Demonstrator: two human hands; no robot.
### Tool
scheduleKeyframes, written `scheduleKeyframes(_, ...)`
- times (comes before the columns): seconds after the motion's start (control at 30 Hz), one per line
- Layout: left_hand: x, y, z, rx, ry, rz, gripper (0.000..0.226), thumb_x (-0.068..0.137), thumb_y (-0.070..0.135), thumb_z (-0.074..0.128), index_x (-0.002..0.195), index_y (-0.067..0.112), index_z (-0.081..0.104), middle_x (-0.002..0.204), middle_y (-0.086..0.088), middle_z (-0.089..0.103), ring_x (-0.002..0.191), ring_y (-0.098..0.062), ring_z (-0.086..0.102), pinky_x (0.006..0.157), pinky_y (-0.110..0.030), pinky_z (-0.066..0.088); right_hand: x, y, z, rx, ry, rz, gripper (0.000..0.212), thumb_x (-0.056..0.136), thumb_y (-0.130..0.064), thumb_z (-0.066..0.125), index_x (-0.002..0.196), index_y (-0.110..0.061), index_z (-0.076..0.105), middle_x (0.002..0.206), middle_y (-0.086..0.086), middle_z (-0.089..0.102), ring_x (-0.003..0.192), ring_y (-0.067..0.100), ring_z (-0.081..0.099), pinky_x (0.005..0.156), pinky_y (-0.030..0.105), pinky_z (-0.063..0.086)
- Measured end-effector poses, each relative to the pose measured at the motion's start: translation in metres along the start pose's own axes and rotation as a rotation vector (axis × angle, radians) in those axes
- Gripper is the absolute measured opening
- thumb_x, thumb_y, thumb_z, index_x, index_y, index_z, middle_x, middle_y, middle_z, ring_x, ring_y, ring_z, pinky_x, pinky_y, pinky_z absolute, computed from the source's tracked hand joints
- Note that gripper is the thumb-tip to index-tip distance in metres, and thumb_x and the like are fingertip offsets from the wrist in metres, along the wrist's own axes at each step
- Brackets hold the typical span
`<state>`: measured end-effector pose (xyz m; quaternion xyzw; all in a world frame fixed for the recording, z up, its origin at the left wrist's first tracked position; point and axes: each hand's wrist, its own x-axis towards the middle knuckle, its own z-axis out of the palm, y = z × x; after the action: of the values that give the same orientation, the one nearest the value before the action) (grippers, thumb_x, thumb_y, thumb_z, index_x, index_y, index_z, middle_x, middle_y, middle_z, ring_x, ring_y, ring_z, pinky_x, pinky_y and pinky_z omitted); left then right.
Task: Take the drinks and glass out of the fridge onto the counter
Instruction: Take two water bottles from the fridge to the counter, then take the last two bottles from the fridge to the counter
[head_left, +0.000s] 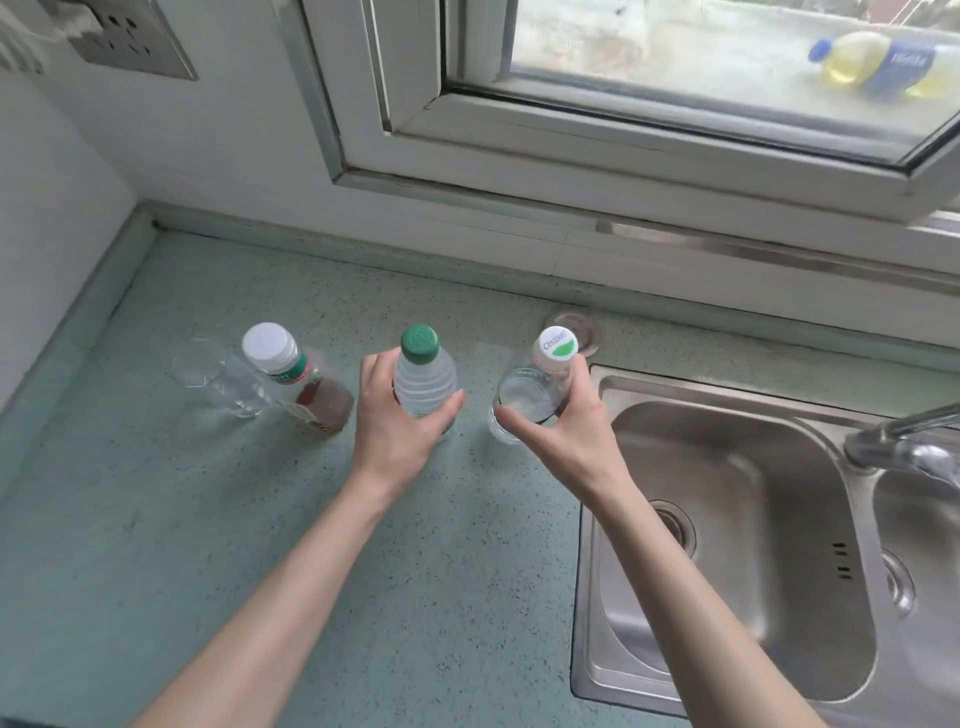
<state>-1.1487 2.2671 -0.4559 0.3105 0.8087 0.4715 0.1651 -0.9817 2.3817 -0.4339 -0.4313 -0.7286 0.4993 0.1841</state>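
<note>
Green-cap bottle (425, 382) stands upright mid-desk, clear liquid inside, ribbed body. Left hand (402, 421) is wrapped round its lower body, fingers on the left side, thumb curled across the front-right; grip is closed on the bottle.

Just right of it, w/ a gap between, white-cap bottle (543, 387) w/ a green patch and lettering on the cap. It also looks clear; the base seems to sit on or very near the desk, can't tell which. Right hand (563, 423) grips it: fingers up the right side by the neck, thumb stretched across the front near the bottom.

Left of the green-cap bottle, a 3rd bottle (306, 387) w/ a white cap, a red/green label and brownish drink inside, standing free on the desk, close to the left hand but apart from it. Touching or just beside it on its left is the glass (218, 382), clear, hard to make out against the surface; can't tell if upright or tipped.

All four sit in a rough row on the speckled green desk (234, 545), near the back wall. Steel sink (727, 519) is to the right, tap (904, 441) at its far right edge. Window (675, 104) is above the back wall; a blurred yellow bottle w/ blue label (883, 65) lies beyond the pane. Wall socket (124, 39) is top left.
</note>
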Motion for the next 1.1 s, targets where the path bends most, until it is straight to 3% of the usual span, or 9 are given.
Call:
scheduleKeyframes(0.23, 0.004, -0.008, 0.004, -0.033, 0.011, -0.001, 0.056, 0.078, 0.021, 0.095, 0.123, 0.013, 0.061, 0.113, 0.002, 0.052, 0.111, -0.025, 0.06, 0.103, -0.043, 0.052, 0.007, 0.009, 0.015, -0.007, -0.013, 0.01, 0.061, 0.081, -0.028, 0.091, 0.13, -0.029, 0.055, 0.115, -0.011, 0.075, 0.105, 0.007, 0.073, 0.095, 0.028, 0.057)
scheduleKeyframes(0.4, 0.005, -0.016, 0.005, -0.07, 0.009, -0.003, 0.067, 0.076, 0.025, 0.095, 0.128, 0.019, 0.053, 0.121, -0.006, 0.061, 0.113, -0.029, 0.062, 0.101, -0.052, 0.053, 0.008, 0.013, 0.022, 0.011, -0.019, 0.017, 0.06, 0.082, -0.029, 0.092, 0.129, -0.029, 0.054, 0.112, -0.012, 0.075, 0.099, 0.0, 0.072, 0.088, 0.018, 0.054)
scheduleKeyframes(0.57, 0.003, -0.014, 0.001, -0.081, -0.01, 0.008, 0.073, 0.075, 0.022, 0.097, 0.132, 0.019, 0.051, 0.124, -0.004, 0.059, 0.114, -0.024, 0.063, 0.103, -0.047, 0.053, 0.008, 0.016, 0.032, 0.031, -0.044, 0.014, 0.066, 0.08, -0.041, 0.092, 0.132, -0.031, 0.052, 0.121, -0.009, 0.074, 0.112, 0.012, 0.072, 0.103, 0.045, 0.057)
scheduleKeyframes(0.67, 0.002, -0.012, -0.006, -0.131, -0.032, 0.017, 0.081, 0.074, 0.03, 0.098, 0.138, 0.026, 0.049, 0.131, 0.001, 0.062, 0.123, -0.02, 0.063, 0.109, -0.043, 0.051, 0.004, 0.008, 0.032, 0.066, -0.05, 0.004, 0.08, 0.079, -0.043, 0.093, 0.144, -0.035, 0.046, 0.133, -0.01, 0.07, 0.125, 0.012, 0.067, 0.112, 0.049, 0.052)
scheduleKeyframes(0.77, 0.002, -0.001, -0.02, -0.203, -0.047, 0.014, 0.091, 0.071, 0.042, 0.098, 0.146, 0.025, 0.049, 0.14, 0.007, 0.061, 0.136, -0.007, 0.057, 0.119, -0.031, 0.043, -0.004, -0.009, 0.022, 0.118, -0.048, -0.022, 0.099, 0.08, -0.04, 0.095, 0.16, -0.041, 0.035, 0.151, -0.019, 0.057, 0.145, -0.002, 0.05, 0.126, 0.037, 0.038)
scheduleKeyframes(0.83, -0.002, 0.013, -0.033, -0.257, -0.06, 0.039, 0.092, 0.073, 0.055, 0.091, 0.149, 0.027, 0.047, 0.146, 0.008, 0.059, 0.142, -0.004, 0.052, 0.122, -0.031, 0.038, -0.012, -0.027, 0.01, 0.165, -0.028, -0.063, 0.106, 0.081, -0.035, 0.095, 0.163, -0.046, 0.029, 0.156, -0.026, 0.05, 0.149, -0.012, 0.04, 0.128, 0.03, 0.029)
scheduleKeyframes(0.9, -0.006, 0.027, -0.049, -0.297, -0.078, 0.083, 0.088, 0.08, 0.063, 0.078, 0.153, 0.027, 0.045, 0.15, 0.009, 0.058, 0.146, -0.005, 0.05, 0.125, -0.035, 0.035, -0.021, -0.047, -0.003, 0.186, -0.008, -0.117, 0.106, 0.082, -0.036, 0.094, 0.163, -0.051, 0.027, 0.162, -0.023, 0.048, 0.152, -0.009, 0.038, 0.127, 0.029, 0.026)
scheduleKeyframes(1.0, -0.013, 0.049, -0.069, -0.344, -0.103, 0.151, 0.075, 0.093, 0.068, 0.057, 0.154, 0.025, 0.046, 0.154, 0.01, 0.056, 0.15, -0.005, 0.046, 0.128, -0.038, 0.032, -0.037, -0.077, -0.02, 0.248, 0.04, -0.178, 0.088, 0.091, -0.048, 0.082, 0.162, -0.053, 0.03, 0.163, -0.023, 0.048, 0.153, -0.003, 0.041, 0.125, 0.029, 0.03)
scheduleKeyframes(1.1, -0.02, 0.071, -0.084, -0.352, -0.07, 0.201, 0.083, 0.096, 0.084, 0.036, 0.154, 0.025, 0.047, 0.157, 0.009, 0.055, 0.149, 0.0, 0.045, 0.123, -0.019, 0.031, -0.054, -0.106, -0.029, 0.314, 0.145, -0.234, 0.062, 0.106, -0.049, 0.049, 0.165, -0.035, 0.036, 0.163, -0.014, 0.051, 0.15, -0.007, 0.044, 0.116, 0.011, 0.035)
